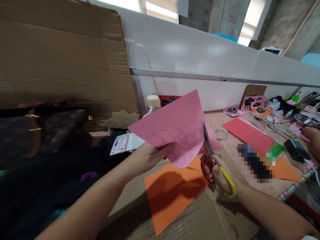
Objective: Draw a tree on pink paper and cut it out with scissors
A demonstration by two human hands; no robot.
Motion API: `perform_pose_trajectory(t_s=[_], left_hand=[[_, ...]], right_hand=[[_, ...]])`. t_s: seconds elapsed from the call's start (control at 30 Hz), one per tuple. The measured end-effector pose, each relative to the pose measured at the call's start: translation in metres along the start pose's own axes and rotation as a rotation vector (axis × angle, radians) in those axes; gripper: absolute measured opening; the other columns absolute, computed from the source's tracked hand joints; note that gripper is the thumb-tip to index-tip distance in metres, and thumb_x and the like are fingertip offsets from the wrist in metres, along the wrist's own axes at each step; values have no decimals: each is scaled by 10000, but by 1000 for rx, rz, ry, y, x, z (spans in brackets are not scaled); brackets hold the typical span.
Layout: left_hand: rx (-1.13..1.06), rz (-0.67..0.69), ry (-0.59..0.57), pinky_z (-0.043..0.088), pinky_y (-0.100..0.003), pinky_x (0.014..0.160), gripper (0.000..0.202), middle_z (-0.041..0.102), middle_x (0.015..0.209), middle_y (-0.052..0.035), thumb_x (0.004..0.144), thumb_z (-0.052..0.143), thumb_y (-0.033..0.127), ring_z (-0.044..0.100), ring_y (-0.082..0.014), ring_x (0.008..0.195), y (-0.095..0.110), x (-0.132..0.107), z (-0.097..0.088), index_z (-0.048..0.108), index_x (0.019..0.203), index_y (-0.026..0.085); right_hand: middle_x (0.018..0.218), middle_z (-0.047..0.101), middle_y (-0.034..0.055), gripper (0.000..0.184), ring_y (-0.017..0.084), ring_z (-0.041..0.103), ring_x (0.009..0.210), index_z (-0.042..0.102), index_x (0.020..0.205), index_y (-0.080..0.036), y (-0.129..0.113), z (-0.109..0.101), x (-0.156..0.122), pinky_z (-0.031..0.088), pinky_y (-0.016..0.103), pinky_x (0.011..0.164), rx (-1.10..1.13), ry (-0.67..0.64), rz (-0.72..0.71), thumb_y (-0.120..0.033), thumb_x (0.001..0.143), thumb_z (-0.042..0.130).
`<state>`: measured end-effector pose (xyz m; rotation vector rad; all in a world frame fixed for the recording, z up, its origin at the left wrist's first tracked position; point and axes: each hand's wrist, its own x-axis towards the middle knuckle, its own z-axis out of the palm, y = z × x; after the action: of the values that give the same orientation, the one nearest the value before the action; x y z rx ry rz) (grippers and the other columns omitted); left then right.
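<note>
A pink paper sheet [172,123] with a pencil-drawn guitar-like outline is raised over the work surface. My left hand [152,153] pinches its lower edge, thumb in front and the other fingers hidden behind. In my right hand [223,173] is a pair of scissors [209,150] with one red and one yellow handle. The blades point upward at the sheet's right edge, close to the drawn lines. Below both hands an orange paper sheet [172,196] lies on brown cardboard [200,220], shaded by the hands.
Red paper [247,131], a black box [297,150] and a coil of wire [221,134] lie to the right. Another person's hand [313,138] shows at the right edge. A brown bag [55,133] and a bottle [153,101] stand left and behind.
</note>
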<state>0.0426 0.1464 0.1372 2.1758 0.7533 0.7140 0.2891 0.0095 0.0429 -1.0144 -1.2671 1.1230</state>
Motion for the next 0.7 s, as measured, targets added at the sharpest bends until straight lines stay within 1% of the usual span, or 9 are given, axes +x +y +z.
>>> perform_pose_trajectory(t_s=[0.07, 0.17, 0.3, 0.43, 0.57, 0.63, 0.7], left_hand=[[-42, -18, 11, 543, -305, 593, 341, 641, 711, -5, 907, 516, 551, 597, -182, 646, -1, 1, -1, 587, 798, 236], [-96, -43, 31, 533, -290, 569, 342, 628, 724, -3, 890, 543, 568, 578, -169, 637, 0, 1, -2, 576, 810, 237], [-131, -55, 40, 495, -266, 532, 378, 572, 671, 17, 879, 585, 599, 530, -154, 604, 5, 1, -2, 568, 767, 238], [-139, -65, 43, 457, -256, 501, 422, 537, 621, 25, 866, 590, 632, 490, -144, 562, 8, 1, -3, 564, 716, 239], [-122, -94, 76, 448, -258, 487, 499, 519, 594, 21, 847, 580, 706, 475, -146, 548, 7, 4, -5, 557, 672, 239], [-102, -113, 101, 452, -267, 482, 561, 521, 581, 10, 862, 531, 753, 471, -151, 541, 6, 5, -6, 550, 642, 237], [-78, -124, 121, 467, -279, 486, 612, 553, 585, -10, 873, 482, 792, 496, -165, 549, 5, 5, -7, 553, 629, 235]], right_hand=[[752, 440, -65, 751, 71, 330, 531, 582, 1143, -203, -2, 1, 1, 287, 227, 463, 26, 2, 29, -881, 829, 657], [705, 413, -85, 779, 58, 300, 507, 582, 1099, -196, -5, 4, 2, 270, 205, 440, 44, 1, 49, -905, 791, 670], [650, 408, -102, 805, 53, 283, 466, 573, 1074, -201, -9, 8, 2, 287, 188, 404, 52, 28, 80, -932, 752, 675], [640, 417, -111, 810, 42, 275, 442, 571, 1051, -212, -12, 11, 2, 284, 175, 380, 76, 76, 134, -923, 698, 734], [647, 412, -116, 774, 26, 248, 422, 569, 1042, -215, -11, 11, 1, 268, 162, 351, 91, 73, 114, -888, 711, 761], [655, 417, -116, 757, 23, 252, 421, 571, 1054, -215, -10, 10, 0, 270, 156, 349, 92, 58, 110, -867, 726, 770], [665, 426, -116, 744, 23, 265, 421, 572, 1067, -221, -9, 10, -1, 271, 151, 354, 100, 50, 129, -848, 728, 786]])
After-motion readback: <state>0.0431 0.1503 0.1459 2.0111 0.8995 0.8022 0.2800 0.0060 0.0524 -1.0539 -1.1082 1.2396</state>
